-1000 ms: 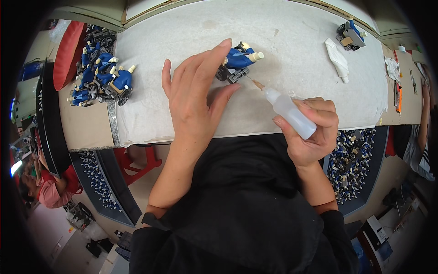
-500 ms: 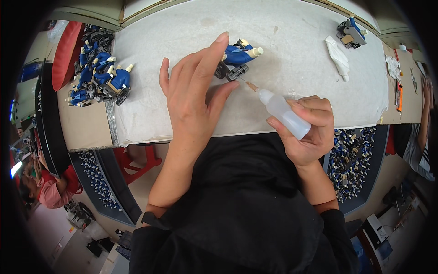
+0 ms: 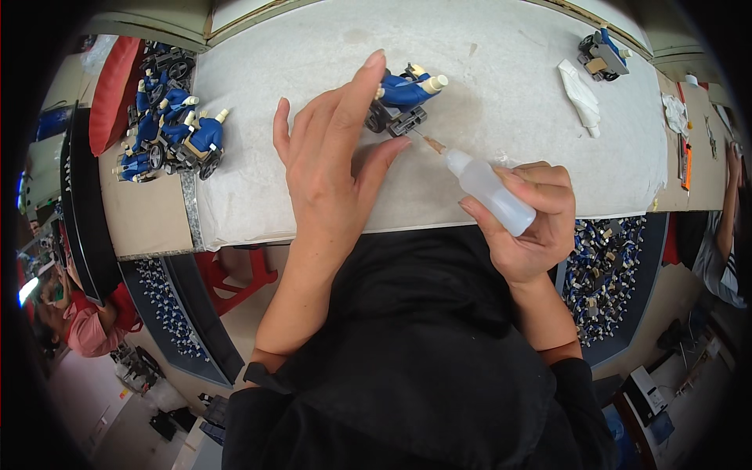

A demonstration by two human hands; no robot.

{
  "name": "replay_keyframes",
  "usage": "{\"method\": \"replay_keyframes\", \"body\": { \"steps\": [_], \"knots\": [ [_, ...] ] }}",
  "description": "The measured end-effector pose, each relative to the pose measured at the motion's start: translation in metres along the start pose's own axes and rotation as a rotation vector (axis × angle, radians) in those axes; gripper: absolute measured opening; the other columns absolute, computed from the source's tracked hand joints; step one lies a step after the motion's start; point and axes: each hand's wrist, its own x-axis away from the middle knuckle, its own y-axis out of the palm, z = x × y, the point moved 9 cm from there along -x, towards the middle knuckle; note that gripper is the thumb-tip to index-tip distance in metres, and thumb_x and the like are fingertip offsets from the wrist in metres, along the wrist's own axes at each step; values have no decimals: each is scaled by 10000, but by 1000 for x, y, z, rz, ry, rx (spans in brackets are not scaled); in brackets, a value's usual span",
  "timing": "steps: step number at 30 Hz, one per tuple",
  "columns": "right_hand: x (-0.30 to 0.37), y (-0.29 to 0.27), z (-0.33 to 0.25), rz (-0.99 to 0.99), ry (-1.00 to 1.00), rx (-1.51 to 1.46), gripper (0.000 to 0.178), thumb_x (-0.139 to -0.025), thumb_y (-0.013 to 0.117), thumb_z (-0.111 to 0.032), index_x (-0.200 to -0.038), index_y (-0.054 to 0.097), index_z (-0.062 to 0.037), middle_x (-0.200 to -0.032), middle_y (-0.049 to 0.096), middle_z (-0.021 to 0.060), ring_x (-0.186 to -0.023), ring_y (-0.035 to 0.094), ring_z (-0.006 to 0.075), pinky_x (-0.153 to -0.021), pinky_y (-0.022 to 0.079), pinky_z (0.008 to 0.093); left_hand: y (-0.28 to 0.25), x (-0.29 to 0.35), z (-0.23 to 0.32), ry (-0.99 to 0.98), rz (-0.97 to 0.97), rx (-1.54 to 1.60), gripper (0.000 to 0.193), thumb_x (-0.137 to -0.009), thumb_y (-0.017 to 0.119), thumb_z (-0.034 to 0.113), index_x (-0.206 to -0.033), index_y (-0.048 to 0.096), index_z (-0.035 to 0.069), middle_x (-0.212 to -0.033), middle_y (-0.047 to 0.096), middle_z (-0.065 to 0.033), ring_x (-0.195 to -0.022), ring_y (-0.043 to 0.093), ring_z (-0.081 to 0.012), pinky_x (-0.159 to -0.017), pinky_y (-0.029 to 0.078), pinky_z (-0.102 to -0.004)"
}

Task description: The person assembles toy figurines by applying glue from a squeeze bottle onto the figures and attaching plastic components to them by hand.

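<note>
My left hand [image 3: 333, 153] is round the near left side of a toy figure [image 3: 407, 90] with a blue body, cream head and grey wheeled seat. Its thumb lies by the grey base and its index finger rises along the side; the exact grip is partly hidden. My right hand [image 3: 533, 219] is closed on a translucent white squeeze bottle [image 3: 495, 194], tilted up to the left. The bottle's thin needle tip points at the grey base, at or very close to it.
Several similar toys [image 3: 168, 133] cluster at the left, beside a red container [image 3: 116, 98]. Another toy [image 3: 605, 56] stands far right, near a crumpled white tube [image 3: 580, 98]. An orange cutter [image 3: 686, 168] lies at the right edge. Bins of parts [image 3: 603, 274] flank my lap.
The toy figure has shifted slightly to the left and tipped a little by my left hand. The bottle has moved slightly down and right, staying close to the base.
</note>
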Motion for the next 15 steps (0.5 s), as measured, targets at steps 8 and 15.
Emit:
{"method": "replay_keyframes", "body": {
  "steps": [8,15],
  "knots": [
    [-6,-90,31,282,200,-127,306,-723,639,28,-954,446,-28,-949,538,134,-851,554,191,-767,453,297,-3,-2,-11,-75,-69,60,744,-667,718,171,-1325,378,114,-863,562,-25,-858,527,-184,-986,219,-449],
    [-31,-161,89,373,362,119,265,-783,581,60,-984,411,23,-1001,561,191,-962,553,214,-861,421,297,0,-19,-4,22,-194,-61,732,-700,692,164,-1344,345,138,-829,554,-39,-826,532,-183,-994,222,-465]
  ]
}}
